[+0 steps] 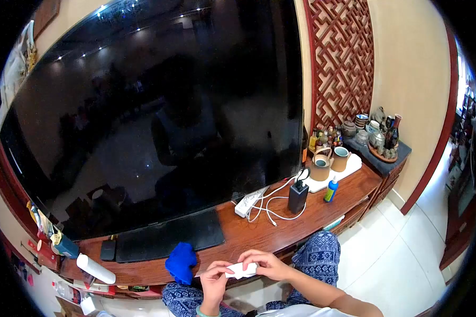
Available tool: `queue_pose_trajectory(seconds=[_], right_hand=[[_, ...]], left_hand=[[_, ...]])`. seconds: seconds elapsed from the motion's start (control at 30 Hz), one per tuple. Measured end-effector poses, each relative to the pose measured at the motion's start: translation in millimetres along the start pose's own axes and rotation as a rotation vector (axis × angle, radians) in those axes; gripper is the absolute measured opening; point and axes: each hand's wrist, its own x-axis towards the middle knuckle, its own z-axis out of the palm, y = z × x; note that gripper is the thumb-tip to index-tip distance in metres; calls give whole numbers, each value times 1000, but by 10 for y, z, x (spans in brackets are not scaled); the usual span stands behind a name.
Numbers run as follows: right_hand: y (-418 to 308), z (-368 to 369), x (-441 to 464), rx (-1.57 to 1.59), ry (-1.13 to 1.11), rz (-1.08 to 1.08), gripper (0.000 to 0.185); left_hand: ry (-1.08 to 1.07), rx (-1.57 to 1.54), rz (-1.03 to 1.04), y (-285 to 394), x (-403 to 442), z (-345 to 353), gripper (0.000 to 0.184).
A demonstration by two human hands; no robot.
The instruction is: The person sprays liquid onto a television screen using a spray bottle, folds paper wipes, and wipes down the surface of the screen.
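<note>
In front of the cabinet, above my lap, both hands hold a small white folded piece that looks like tissue (241,271). My left hand (213,279) pinches its left end, with a green bangle on that wrist. At the opposite end, the fingers of my right hand (268,265) are closed on the upper right edge. A crumpled blue cloth (181,262) lies on the cabinet's front edge, just left of my left hand. The wooden cabinet top (259,235) runs behind both hands.
A large television (195,116) stands at the back. On the cabinet are a white power strip (250,202) with loose cables, a black box-shaped item (298,198), a blue-green bottle (331,189), a brown teapot (320,168) and a white roll (96,269). Patterned trousers (318,259) cover my knees.
</note>
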Motion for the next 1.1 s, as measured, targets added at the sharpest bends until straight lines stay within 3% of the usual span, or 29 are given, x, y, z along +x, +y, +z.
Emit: queue_pose_trajectory(seconds=[0.03,0.1,0.17,0.2,0.33,0.43,0.5,0.57,0.63,0.67,0.73,0.8,0.83,0.9,0.97,1.1], right_hand=[[-47,-69,-30,77,-61,-9,29],[30,-186,-87,190,-101,24,26],[45,-259,-106,125,-59,276,24],[3,-224,-102,50,47,200,32],[-85,-347,-51,-140,4,293,36],[-104,-414,-41,-285,7,272,28],[-34,-428,-42,-275,-2,295,25],[268,-472,-130,-173,14,322,33],[275,-382,-119,135,47,377,40],[204,-340,-108,138,23,407,42],[230,-318,-84,137,-18,431,42],[190,-246,-14,92,-21,447,40],[168,-187,27,81,-15,469,38],[198,-94,111,98,-41,464,37],[174,18,208,112,-47,471,37],[251,231,366,74,-114,474,37]], left_hand=[[3,1,6,-11,32,28,23],[-189,208,130,-37,102,66,29],[-217,80,109,-31,189,187,32],[-263,165,136,-4,242,231,31],[-329,306,198,-29,287,311,29],[-331,391,243,66,307,284,23],[-169,339,208,196,259,164,19],[156,542,401,311,190,-189,14],[672,772,535,366,79,-766,12],[938,756,525,386,9,-1102,12],[1231,416,421,374,-209,-1862,15],[1438,564,441,193,-454,-2773,26],[1544,859,363,43,-624,-3212,32],[1527,1262,120,-177,-889,-3911,41],[1456,1345,-98,-324,-1020,-4385,48],[1356,1455,-270,-250,-948,-4771,51]])
